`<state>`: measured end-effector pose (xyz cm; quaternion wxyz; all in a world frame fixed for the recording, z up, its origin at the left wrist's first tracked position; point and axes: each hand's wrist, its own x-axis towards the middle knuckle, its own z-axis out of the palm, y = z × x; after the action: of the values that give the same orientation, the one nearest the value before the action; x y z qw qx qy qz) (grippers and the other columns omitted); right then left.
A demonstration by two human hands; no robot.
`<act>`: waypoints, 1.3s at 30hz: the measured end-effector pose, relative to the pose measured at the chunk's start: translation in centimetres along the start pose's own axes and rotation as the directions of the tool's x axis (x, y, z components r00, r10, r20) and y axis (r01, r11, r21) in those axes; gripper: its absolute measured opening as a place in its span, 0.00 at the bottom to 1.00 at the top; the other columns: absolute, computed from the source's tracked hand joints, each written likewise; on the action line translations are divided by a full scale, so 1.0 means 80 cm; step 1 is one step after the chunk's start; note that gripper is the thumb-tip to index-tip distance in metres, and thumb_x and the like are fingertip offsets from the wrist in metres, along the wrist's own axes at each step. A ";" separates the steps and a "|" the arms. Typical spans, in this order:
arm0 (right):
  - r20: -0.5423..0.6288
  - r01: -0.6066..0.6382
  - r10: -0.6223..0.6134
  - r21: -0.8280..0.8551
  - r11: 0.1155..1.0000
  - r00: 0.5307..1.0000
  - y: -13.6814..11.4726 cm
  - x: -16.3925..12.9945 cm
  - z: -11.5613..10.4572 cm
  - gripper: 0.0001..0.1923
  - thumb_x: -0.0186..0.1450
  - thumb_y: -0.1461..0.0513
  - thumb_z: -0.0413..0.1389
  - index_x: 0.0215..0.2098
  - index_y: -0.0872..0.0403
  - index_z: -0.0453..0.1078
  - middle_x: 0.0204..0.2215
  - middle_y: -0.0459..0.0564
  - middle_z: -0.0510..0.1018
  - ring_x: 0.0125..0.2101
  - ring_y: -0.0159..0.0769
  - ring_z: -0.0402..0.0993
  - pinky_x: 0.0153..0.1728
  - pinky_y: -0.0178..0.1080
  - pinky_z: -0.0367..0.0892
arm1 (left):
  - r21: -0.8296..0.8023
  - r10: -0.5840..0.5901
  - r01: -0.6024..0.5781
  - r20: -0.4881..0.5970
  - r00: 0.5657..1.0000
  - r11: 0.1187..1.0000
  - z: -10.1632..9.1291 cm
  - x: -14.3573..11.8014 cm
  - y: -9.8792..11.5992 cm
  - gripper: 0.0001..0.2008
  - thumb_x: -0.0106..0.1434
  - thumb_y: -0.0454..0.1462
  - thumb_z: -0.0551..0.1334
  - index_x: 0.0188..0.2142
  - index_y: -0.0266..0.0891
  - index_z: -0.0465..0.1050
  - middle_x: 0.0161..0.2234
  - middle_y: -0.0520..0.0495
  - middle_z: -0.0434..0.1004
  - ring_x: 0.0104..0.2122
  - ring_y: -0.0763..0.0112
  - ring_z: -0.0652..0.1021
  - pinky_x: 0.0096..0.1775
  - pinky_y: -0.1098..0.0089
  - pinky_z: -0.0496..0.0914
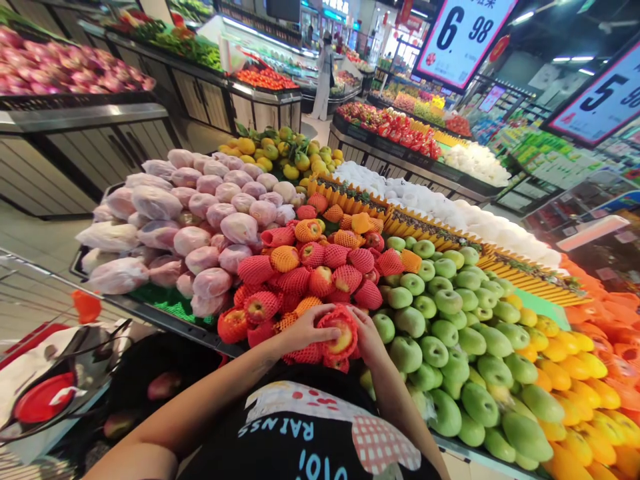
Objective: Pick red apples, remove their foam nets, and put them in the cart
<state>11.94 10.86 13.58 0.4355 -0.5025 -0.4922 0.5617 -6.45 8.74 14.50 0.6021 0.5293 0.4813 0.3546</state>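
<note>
A netted apple [341, 337] sits between both hands at the near edge of the fruit table [150, 310], just above the heap of red-netted apples [310, 273] it belongs to. The left hand [300, 331] curls against its left side, fingers pressed to the foam net; the right hand [367, 333] cups the other side, so the grip of both closes on that one fruit. It looks lifted only slightly, the pile right beneath it. Green apples [445, 320] lie just to the right, bagged pink fruit [190, 213] to the left. A shopping cart [55, 373] stands at the left.
</note>
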 end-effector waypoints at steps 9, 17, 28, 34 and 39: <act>0.197 0.336 -0.300 -0.182 0.924 0.933 -0.020 -0.053 -0.023 0.48 0.48 0.53 0.78 0.64 0.43 0.68 0.63 0.55 0.73 0.63 0.55 0.69 0.66 0.56 0.63 | 0.062 0.056 -0.052 -0.062 0.996 0.997 0.007 -0.002 0.009 0.31 0.55 0.53 0.70 0.53 0.40 0.75 0.53 0.40 0.82 0.55 0.47 0.79 0.60 0.51 0.71; -0.024 0.284 -0.296 -0.225 0.932 0.955 -0.010 -0.050 -0.025 0.38 0.49 0.59 0.76 0.57 0.47 0.71 0.54 0.55 0.80 0.53 0.53 0.77 0.58 0.55 0.72 | -0.085 0.170 -0.165 0.060 0.984 0.983 0.009 0.001 0.003 0.34 0.68 0.57 0.59 0.65 0.43 0.58 0.59 0.34 0.75 0.54 0.52 0.80 0.54 0.54 0.76; 0.060 0.019 -0.036 0.269 0.963 0.998 0.032 -0.030 -0.021 0.36 0.53 0.41 0.70 0.56 0.42 0.70 0.54 0.53 0.81 0.55 0.54 0.78 0.57 0.56 0.72 | 0.261 0.406 -0.436 0.163 0.899 0.861 0.000 0.035 -0.006 0.41 0.47 0.35 0.73 0.61 0.46 0.66 0.58 0.41 0.77 0.56 0.50 0.79 0.60 0.53 0.71; 0.008 0.080 -0.083 0.197 0.977 0.997 0.030 -0.023 -0.054 0.28 0.62 0.41 0.62 0.60 0.28 0.69 0.59 0.49 0.79 0.51 0.55 0.80 0.53 0.58 0.74 | 0.510 0.585 -0.421 -0.214 0.782 0.750 -0.087 0.151 0.051 0.33 0.55 0.35 0.70 0.60 0.40 0.64 0.60 0.36 0.74 0.61 0.51 0.74 0.67 0.52 0.63; -0.130 0.098 -0.082 0.127 0.987 0.988 0.042 -0.025 -0.084 0.26 0.62 0.38 0.58 0.59 0.24 0.70 0.53 0.50 0.81 0.45 0.59 0.80 0.49 0.63 0.75 | 0.729 0.542 -0.185 -0.291 0.788 0.659 -0.181 0.282 0.102 0.32 0.59 0.32 0.69 0.61 0.27 0.62 0.60 0.34 0.72 0.60 0.53 0.73 0.65 0.57 0.63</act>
<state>18.90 9.20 10.47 0.5229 -0.4837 -0.4478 0.5404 -13.15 35.69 18.25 0.1441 0.6892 0.5891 0.3966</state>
